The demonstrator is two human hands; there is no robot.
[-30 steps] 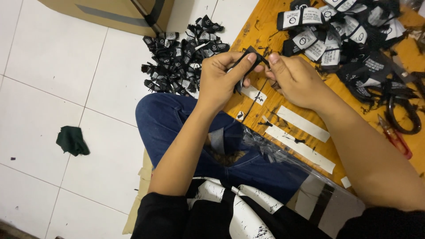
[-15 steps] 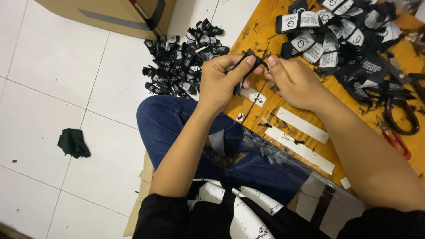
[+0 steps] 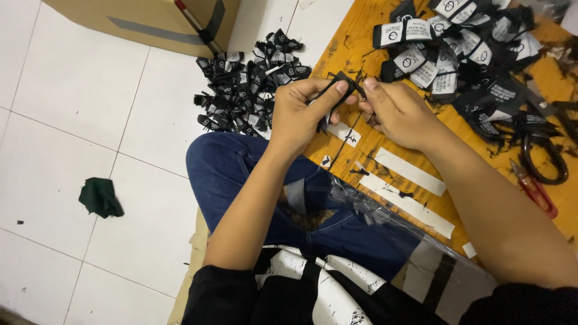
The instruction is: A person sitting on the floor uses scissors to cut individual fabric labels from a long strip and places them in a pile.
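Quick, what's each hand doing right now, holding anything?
Left hand: closed, pinching the small black label.
Right hand: closed, fingertips pinching the same black label's other end.

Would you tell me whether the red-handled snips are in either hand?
No, the red-handled snips lie on the wooden board, apart from both hands.

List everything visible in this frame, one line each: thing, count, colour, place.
folded label: one, black, pinched between both hands.
pile of labels on floor: many, black and white, on the tiles left of the board.
heap of labels on board: many, black and white, top right.
wooden board: one, orange-brown, right side.
white strips: several, on the board near its edge.
thread snips: one, red handles, right edge.
cardboard box: one, brown, top left.
cloth scrap: one, dark green, on floor tiles.
left hand: gripping the label.
right hand: gripping the label.
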